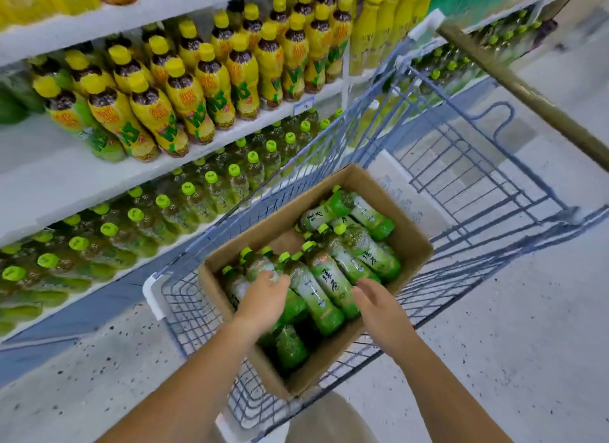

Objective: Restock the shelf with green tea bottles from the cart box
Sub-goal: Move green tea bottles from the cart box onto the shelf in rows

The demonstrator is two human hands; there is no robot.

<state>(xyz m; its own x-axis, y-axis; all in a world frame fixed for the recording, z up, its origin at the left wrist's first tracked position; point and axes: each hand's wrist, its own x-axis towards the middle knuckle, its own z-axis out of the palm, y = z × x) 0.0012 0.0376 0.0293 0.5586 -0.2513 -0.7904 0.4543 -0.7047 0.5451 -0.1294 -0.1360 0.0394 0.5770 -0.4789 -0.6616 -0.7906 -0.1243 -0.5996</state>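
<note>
Green tea bottles (pixel 316 291) lie on their sides in a loose heap inside the cardboard box (pixel 412 244), and both hands are reaching down among them. The left hand (pixel 263 299) has its fingers (pixel 278 279) curled over the shoulder of one bottle near the box's left wall; they rest on it, but whether they have closed into a real grip I cannot tell. The right hand (pixel 375 305) is spread, palm turned inward, fingers apart and holding nothing, just beside the bottles at the box's right side, probably lining up to take one of its own.

The box sits at an angle in the near end of the blue wire cart (pixel 461 165), which keeps the stock within easy reach of both arms. The cart is drawn up close against the shelving on the left, likely so each bottle has only a short way to travel. On the lower shelf (pixel 108 287) stand rows of green-capped bottles (pixel 138 218) that look like the same tea, so that is probably where these go. The shelf above carries yellow-capped bottles (pixel 184 96) with yellow labels, a different drink.
</note>
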